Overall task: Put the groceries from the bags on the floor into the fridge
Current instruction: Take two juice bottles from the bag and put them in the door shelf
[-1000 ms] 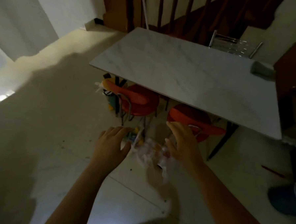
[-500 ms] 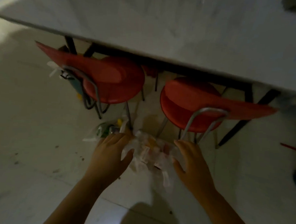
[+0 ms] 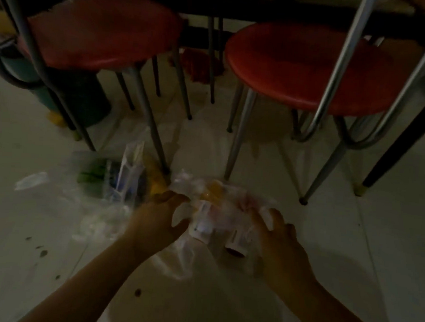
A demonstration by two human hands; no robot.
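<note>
Early days here: both bags lie on the floor [image 3: 350, 242] by the red chairs [image 3: 310, 67], no fridge in sight. The left hand [image 3: 157, 222] and right hand [image 3: 280, 240], fingers spread, press either side of the clear bag [image 3: 218, 210] (yellow items inside), nothing gripped yet. The second bag [image 3: 112, 180], greens showing, sits untouched just to the left

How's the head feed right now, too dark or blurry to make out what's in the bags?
Head view: dim and underexposed; left hand and right hand motion-blurred; clear bag shows only yellow and white shapes, labels unreadable; chair legs bowed by the wide lens.
</note>
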